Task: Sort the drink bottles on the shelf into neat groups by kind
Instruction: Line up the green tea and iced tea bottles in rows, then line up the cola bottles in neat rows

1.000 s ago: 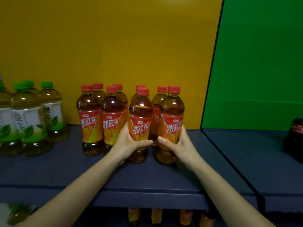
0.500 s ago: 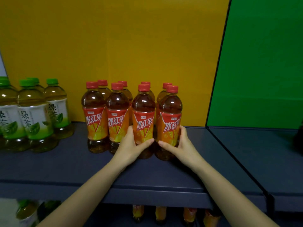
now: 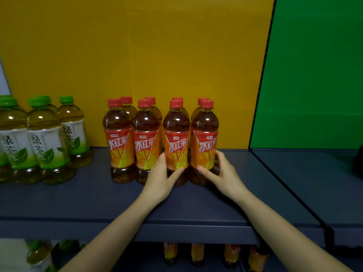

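Observation:
Several red-capped iced tea bottles stand in two rows on the dark shelf. My left hand grips the lower part of the third front iced tea bottle, thumb across its front. My right hand grips the base of the rightmost front iced tea bottle, thumb in front and fingers round its right side. Both bottles stand upright, side by side, level with the two front bottles to their left. Several green-capped green tea bottles stand grouped at the shelf's left.
A yellow back panel stands behind the bottles and a green one behind the neighbouring shelf section on the right, where a dark bottle shows at the frame edge. More bottles stand on the shelf below.
Both hands have pushed the two front right bottles back into line with the others. The bottles now stand straighter and closer together.

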`<state>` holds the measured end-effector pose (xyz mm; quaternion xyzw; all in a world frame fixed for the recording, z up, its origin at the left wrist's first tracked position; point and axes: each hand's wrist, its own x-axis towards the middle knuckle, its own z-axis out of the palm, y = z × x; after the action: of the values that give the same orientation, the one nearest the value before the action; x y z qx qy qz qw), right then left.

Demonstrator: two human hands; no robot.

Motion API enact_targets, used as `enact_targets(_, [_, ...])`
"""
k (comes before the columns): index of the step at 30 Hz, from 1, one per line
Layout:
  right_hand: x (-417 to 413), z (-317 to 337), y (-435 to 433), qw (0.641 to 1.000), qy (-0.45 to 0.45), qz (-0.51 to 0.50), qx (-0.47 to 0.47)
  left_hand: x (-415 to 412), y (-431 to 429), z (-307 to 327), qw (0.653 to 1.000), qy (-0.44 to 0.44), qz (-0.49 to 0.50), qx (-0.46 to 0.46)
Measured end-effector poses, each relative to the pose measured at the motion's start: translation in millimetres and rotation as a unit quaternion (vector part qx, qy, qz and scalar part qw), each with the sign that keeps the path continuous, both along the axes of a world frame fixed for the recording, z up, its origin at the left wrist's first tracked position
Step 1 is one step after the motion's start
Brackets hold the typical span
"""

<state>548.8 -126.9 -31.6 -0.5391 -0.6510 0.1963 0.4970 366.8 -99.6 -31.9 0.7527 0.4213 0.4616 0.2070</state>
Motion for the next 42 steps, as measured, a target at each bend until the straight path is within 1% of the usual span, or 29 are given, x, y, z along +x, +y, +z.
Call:
enact_targets(4, [-1.3,1.7,-3.3,1.000,-0.017,-0.014,-0.006,-1.9,-4.6,0.2,1.000,-0.001,-0.006,0.000])
enact_targets(6, [0.8,3.8,-7.4,0.999,-0.046,-0.025,-0.016,-6.7,-9.1,1.4,1.000,0.002,-0.013,-0.016])
enact_targets(9, [10.3,5.8,-19.4,0.993,-0.093,-0.062,-0.031,-19.1,-18.6,3.0,0.999,0.018,0.006,-0.027])
enact_targets(12, [26.6,12.3,-44.5,0.988,-0.108,-0.105,-0.021,-26.4,-35.4,6.4,0.994,0.086,0.047,0.044])
enact_targets(15, [46.6,20.2,-83.1,0.980,-0.128,-0.152,0.002,-25.3,-52.7,14.6,0.972,0.178,0.093,0.118])
enact_targets(17, [60.5,21.0,-112.8,0.969,-0.147,-0.197,0.017,-21.3,-60.5,21.2,0.960,0.205,0.094,0.167])
enact_targets(19, [75.1,17.0,-143.6,0.952,-0.175,-0.251,0.025,-12.7,-66.1,27.2,0.953,0.208,0.077,0.208])
enact_targets(21, [89.0,11.3,-175.1,0.934,-0.194,-0.300,0.022,3.0,-71.2,30.2,0.950,0.204,0.054,0.228])
enact_targets(24, [109.6,1.9,-219.3,0.914,-0.197,-0.354,0.018,37.3,-82.3,27.6,0.949,0.188,0.025,0.253])
enact_targets(30, [156.8,-18.2,-292.6,0.877,-0.203,-0.435,-0.013,121.2,-115.2,7.6,0.949,0.182,-0.057,0.253])
enact_targets(33, [187.7,-23.7,-320.6,0.872,-0.193,-0.448,-0.040,163.6,-138.3,-0.1,0.951,0.182,-0.084,0.236])
enact_targets(35, [212.7,-27.8,-338.6,0.872,-0.191,-0.447,-0.054,195.5,-155.8,-5.4,0.950,0.184,-0.085,0.236])
enact_targets(37, [229.0,-31.1,-343.9,0.871,-0.201,-0.443,-0.065,213.3,-166.7,-9.6,0.951,0.186,-0.085,0.234])
enact_targets(40, [263.6,-32.7,-356.2,0.873,-0.225,-0.424,-0.084,251.1,-186.2,-15.2,0.948,0.181,-0.069,0.253])
enact_targets(42, [289.3,-31.0,-359.0,0.873,-0.247,-0.414,-0.078,273.9,-196.6,-17.4,0.945,0.179,-0.052,0.267])
